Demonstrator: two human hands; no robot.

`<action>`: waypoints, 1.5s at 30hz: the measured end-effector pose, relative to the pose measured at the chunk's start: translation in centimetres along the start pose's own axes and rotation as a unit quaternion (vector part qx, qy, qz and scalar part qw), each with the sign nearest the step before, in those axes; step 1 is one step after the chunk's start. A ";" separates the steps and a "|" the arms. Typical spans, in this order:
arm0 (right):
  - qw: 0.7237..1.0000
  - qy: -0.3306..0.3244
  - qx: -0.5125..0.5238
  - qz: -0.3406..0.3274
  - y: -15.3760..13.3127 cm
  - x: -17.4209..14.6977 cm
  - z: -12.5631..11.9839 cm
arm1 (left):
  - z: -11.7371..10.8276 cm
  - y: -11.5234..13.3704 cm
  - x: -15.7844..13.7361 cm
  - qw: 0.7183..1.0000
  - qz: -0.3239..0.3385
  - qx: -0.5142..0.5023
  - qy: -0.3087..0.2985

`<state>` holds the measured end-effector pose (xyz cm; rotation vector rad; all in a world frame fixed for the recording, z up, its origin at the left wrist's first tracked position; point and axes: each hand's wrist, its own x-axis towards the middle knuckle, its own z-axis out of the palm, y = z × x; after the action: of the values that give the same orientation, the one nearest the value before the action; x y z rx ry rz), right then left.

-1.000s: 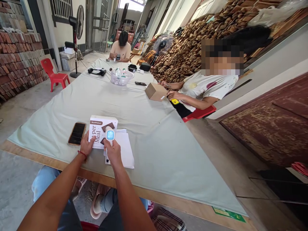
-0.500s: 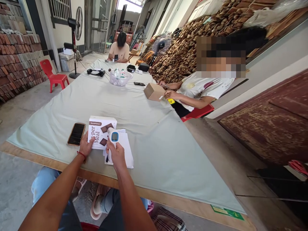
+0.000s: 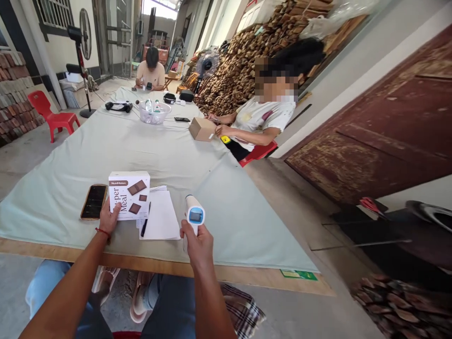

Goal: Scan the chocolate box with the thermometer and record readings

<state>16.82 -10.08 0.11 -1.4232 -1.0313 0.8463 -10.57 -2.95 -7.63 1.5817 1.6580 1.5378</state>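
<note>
In the head view, the left hand (image 3: 108, 219) grips the white printed cardboard box (image 3: 133, 198) by its eight-o'clock corner. At the box's three o'clock, the right hand (image 3: 200, 242) wraps a white, gun-shaped plastic device (image 3: 195, 213); good handling means a steady wrist and uncovered screen.

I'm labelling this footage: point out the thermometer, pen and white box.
Thermometer (image 3: 196, 215): head view, on its screen.
Pen (image 3: 144, 227): head view, on its barrel.
White box (image 3: 129, 197): head view, on its printed front.
</note>
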 end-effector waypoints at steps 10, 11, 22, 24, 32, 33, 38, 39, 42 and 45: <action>0.988 -0.003 -0.147 0.041 2.2 2.3 -3.3 | -0.1 0.7 0.3 1.000 -0.012 0.007 0.007; 0.979 -0.004 -0.198 0.053 2.7 2.7 -3.4 | -0.1 0.7 0.3 1.000 -0.014 0.012 0.008; 0.808 -0.060 -0.585 0.021 6.6 5.7 -5.9 | -0.4 0.4 0.1 1.000 -0.022 0.002 -0.020; 0.811 -0.017 -0.585 -0.002 7.2 6.0 -5.9 | -0.4 0.4 0.0 0.999 -0.020 -0.001 -0.026; 0.879 -0.134 -0.321 -0.327 9.0 5.1 3.9 | -0.5 0.7 0.0 0.999 -0.023 0.000 -0.027; 0.875 -0.166 -0.299 -0.341 9.2 4.9 5.4 | -0.5 0.7 0.0 0.999 -0.024 -0.003 -0.027; 0.852 -0.215 -0.317 -0.356 10.5 4.7 8.8 | -0.3 0.4 -0.2 0.999 -0.002 -0.020 -0.032; 0.845 -0.214 -0.332 -0.362 10.7 4.8 8.7 | -0.2 0.2 -0.2 0.999 -0.001 -0.023 -0.033; 0.826 -0.201 -0.366 -0.378 11.3 5.0 7.9 | -0.1 0.0 -0.2 0.998 -0.025 -0.041 -0.039; 0.833 -0.169 -0.370 -0.375 11.5 5.0 7.3 | -0.3 0.3 0.1 0.990 -0.076 -0.088 -0.079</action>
<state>13.34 -2.62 -11.87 -1.2855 -2.1687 0.0774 -10.68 -3.09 -7.21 1.4121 1.4773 1.4017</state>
